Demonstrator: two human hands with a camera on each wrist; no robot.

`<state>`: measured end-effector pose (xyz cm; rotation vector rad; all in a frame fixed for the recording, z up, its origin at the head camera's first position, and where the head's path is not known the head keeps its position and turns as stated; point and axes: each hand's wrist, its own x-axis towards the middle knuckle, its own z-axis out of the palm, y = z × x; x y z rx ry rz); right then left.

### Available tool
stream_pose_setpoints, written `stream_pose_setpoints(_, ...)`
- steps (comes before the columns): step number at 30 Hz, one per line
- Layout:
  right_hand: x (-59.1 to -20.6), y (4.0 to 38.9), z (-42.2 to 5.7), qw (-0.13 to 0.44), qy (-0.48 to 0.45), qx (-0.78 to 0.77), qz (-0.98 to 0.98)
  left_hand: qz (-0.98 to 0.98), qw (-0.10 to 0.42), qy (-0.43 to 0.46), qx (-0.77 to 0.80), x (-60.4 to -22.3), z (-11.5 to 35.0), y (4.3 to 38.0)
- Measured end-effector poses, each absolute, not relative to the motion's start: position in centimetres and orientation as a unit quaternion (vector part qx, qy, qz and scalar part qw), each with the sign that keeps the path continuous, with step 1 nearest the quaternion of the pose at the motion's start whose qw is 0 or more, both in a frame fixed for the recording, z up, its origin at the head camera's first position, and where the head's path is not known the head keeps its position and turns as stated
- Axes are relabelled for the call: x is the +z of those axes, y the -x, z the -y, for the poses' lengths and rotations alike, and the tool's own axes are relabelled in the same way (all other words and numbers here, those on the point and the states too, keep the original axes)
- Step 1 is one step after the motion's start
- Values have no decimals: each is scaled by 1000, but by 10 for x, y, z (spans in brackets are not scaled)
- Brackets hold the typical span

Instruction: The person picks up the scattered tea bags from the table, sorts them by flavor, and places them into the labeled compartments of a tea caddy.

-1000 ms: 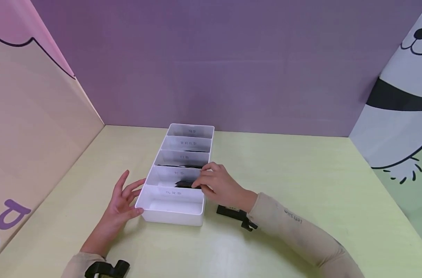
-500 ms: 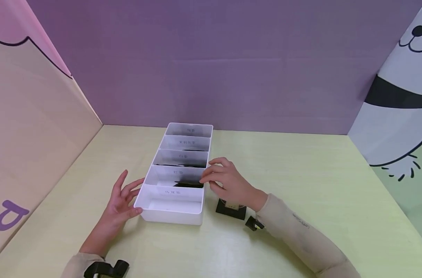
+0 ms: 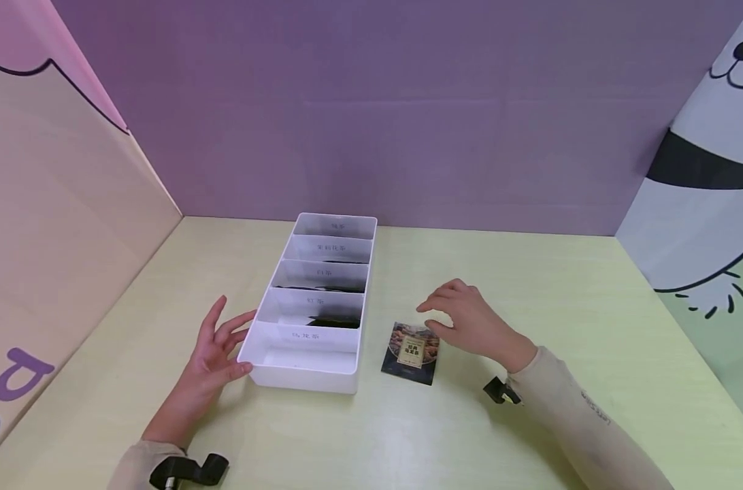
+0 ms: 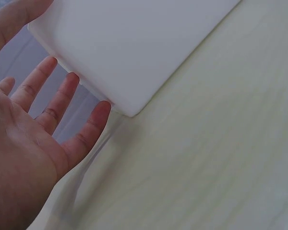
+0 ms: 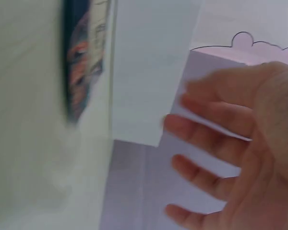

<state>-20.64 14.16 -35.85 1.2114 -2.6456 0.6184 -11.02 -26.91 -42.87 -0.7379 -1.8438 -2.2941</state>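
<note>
A long white divided box with handwritten labels stands on the table in the head view. Dark sachets stick up in the second compartment from the front; thin dark edges show in the two behind it. The frontmost compartment looks bare. My left hand rests its thumb and fingertips against the box's left side near the front corner, fingers spread. To the right of the box, a dark tea sachet with a pale label lies flat. Over its upper right edge hovers my right hand, fingers loosely bent, holding nothing.
The pale table meets a purple wall behind the box. A beige panel borders the left side, and a panel with a cartoon animal borders the right.
My right hand has drawn away from the box's second compartment, moving right with nothing in it, and uncovered the sachet on the table. My left hand has stayed at the box.
</note>
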Motion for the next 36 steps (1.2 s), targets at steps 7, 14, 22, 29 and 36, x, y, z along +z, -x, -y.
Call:
stream_pose_setpoints(7, -369, 208, -150, -32, -351, 163, 922, 604, 52, 245, -756, -427, 268, 111)
stream_pose_setpoints(14, -379, 206, -143, -87, -318, 123, 936, 604, 50, 241, -758, -429, 269, 112)
stream_pose_setpoints(22, -383, 201, -139, -88, -326, 151, 929, 603, 54, 242, -758, -429, 269, 111)
stream_pose_setpoints(29, -382, 204, -141, -128, -286, 241, 918, 628, 51, 213, -747, -428, 269, 111)
stream_pose_setpoints(36, -378, 213, -145, -130, -306, 321, 887, 632, 49, 206, -745, -427, 269, 110)
